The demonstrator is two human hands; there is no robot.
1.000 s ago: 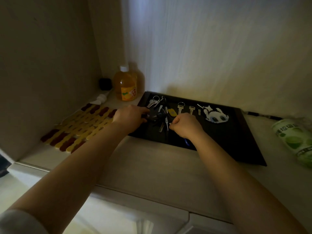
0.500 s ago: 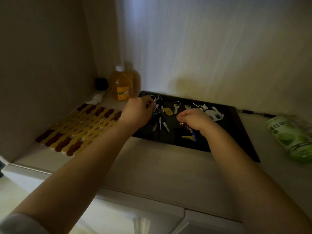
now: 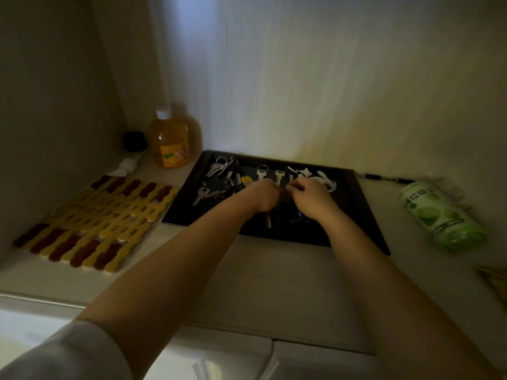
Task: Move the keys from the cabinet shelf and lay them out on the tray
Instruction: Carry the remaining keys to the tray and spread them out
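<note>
A black tray [image 3: 365, 215] lies on the cabinet shelf against the back wall. Several keys are spread on it: a ringed bunch [image 3: 219, 167] at the far left corner, a single key [image 3: 201, 193] below it, two silver keys [image 3: 262, 173] in the back row, a yellow tag [image 3: 247, 181] and a white charm [image 3: 322, 179]. My left hand [image 3: 264, 196] is curled over the tray's middle, its fingertips hidden. Another key [image 3: 268, 221] lies by its wrist. My right hand [image 3: 312, 197] touches the left one and pinches a small key at its fingertips.
An orange juice bottle [image 3: 170, 144] and a dark cube [image 3: 134, 141] stand in the back left corner. A yellow and maroon slatted mat [image 3: 93, 223] lies left of the tray. A green can [image 3: 439, 215] lies on its side at the right, with a dark cable [image 3: 384, 178] behind it.
My left hand left the bunch of keys at the tray's far left and came back to the middle. My right hand moved up a little, so both hands now meet.
</note>
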